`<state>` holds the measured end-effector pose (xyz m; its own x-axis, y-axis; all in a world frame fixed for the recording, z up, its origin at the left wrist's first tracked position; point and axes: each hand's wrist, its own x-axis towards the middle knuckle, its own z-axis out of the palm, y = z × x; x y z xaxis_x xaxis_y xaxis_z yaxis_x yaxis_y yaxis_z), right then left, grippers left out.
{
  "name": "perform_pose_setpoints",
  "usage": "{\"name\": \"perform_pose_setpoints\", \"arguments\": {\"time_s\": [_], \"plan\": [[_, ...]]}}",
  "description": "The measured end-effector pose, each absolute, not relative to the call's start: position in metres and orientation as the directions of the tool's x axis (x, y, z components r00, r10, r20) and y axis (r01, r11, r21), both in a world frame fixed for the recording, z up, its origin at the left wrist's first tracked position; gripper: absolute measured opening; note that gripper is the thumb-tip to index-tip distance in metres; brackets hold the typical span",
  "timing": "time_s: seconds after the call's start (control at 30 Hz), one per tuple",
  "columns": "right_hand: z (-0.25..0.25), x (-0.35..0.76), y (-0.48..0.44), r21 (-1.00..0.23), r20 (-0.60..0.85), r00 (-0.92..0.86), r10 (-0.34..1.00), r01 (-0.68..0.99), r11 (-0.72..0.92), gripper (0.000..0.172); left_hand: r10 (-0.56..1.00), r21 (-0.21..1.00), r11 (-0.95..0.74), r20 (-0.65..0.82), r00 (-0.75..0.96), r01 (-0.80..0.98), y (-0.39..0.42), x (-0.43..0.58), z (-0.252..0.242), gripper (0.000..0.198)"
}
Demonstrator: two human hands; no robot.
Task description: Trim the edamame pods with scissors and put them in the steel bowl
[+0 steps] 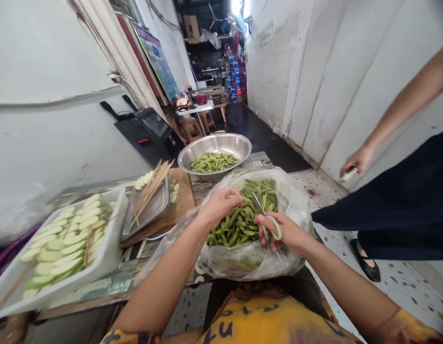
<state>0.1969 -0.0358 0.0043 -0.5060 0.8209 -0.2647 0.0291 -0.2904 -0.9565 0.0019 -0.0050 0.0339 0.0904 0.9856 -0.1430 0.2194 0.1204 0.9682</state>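
Green bean pods [236, 228] fill an open clear plastic bag [239, 263] in front of me. In my right hand [280, 231] is a pair of scissors [260, 206] with pale green handles, its blades slightly apart and tilted up to the left above the pods. My left hand [221, 206] is over the left side of the pods, thumb and fingers pinched together; whatever is between them is too small to name. Behind the bag, a wide metal bowl [216, 143] holds more green pods [213, 162].
At the left, a white tub [116, 258] holds skewered pale green slices [69, 246]. Wooden skewers [153, 186] lie on a metal tray [150, 215] on a wooden board [184, 191]. A person's hand [361, 160] hangs at the right, holding a small object.
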Motion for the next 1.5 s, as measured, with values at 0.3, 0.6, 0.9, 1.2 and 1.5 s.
{"name": "perform_pose_setpoints", "arguments": {"time_s": [0.3, 0.6, 0.9, 1.2, 1.5], "plan": [[0.007, 0.187, -0.036, -0.959, -0.255, -0.521, 0.814, 0.032, -0.28, 0.047, 0.99, 0.984, 0.138, -0.132, 0.057, -0.109, -0.015, 0.022, 0.021, 0.031], [0.004, 0.197, -0.038, -0.945, -0.303, -0.417, 0.857, 0.014, -0.327, 0.039, 0.961, 0.939, 0.276, -0.277, 0.028, -0.203, -0.008, 0.02, 0.022, 0.023], [0.004, 0.221, -0.039, -0.92, -0.212, -0.397, 0.893, -0.226, -0.32, 0.041, 0.991, 0.911, 0.136, -0.133, -0.036, 0.388, 0.042, 0.033, 0.028, 0.014], [0.001, 0.219, -0.035, -0.916, -0.216, -0.378, 0.9, -0.241, -0.321, 0.043, 0.985, 0.45, -0.097, -0.084, 0.15, 0.888, 0.077, 0.06, 0.032, 0.027], [0.011, 0.206, -0.031, -0.964, -0.249, -0.486, 0.838, 0.039, -0.264, 0.041, 0.9, 0.688, -0.125, -0.224, 0.374, 0.715, 0.02, 0.001, 0.063, 0.026]]}}
